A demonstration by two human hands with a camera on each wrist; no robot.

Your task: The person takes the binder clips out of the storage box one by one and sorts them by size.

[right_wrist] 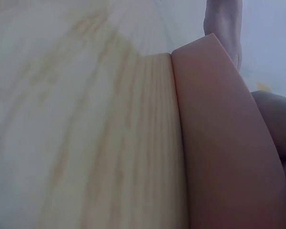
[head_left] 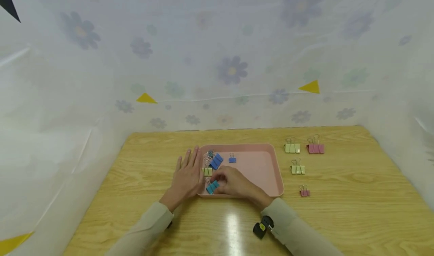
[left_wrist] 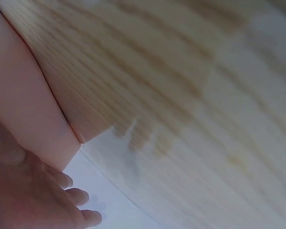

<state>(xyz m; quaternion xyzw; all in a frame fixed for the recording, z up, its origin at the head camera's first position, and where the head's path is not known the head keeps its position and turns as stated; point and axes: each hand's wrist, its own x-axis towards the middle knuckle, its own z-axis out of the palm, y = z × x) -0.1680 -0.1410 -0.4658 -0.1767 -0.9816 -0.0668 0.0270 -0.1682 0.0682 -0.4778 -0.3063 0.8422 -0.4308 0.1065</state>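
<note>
A pink tray [head_left: 251, 147] lies on the table with several binder clips at its left end. My left hand [head_left: 187, 176] rests against the tray's left side, fingers straight; the left wrist view shows this hand [left_wrist: 28, 195] beside the pink wall. Over the tray's front left, my right hand [head_left: 234, 181] has curled fingers and pinches a tilted teal binder clip [head_left: 212, 187] near the front corner. Close by are a yellow-green clip [head_left: 207, 171], a larger blue clip [head_left: 216, 160], a dark teal clip [head_left: 210, 154] and a small blue clip [head_left: 232, 160].
Right of the tray stand two pale green binder clips, one farther back [head_left: 292, 148] and one nearer [head_left: 298, 169]. Beside them are a large pink clip [head_left: 316, 148] and a small pink clip [head_left: 304, 192]. A flower-printed white sheet [head_left: 203, 75] rises behind the wooden table [head_left: 152, 147].
</note>
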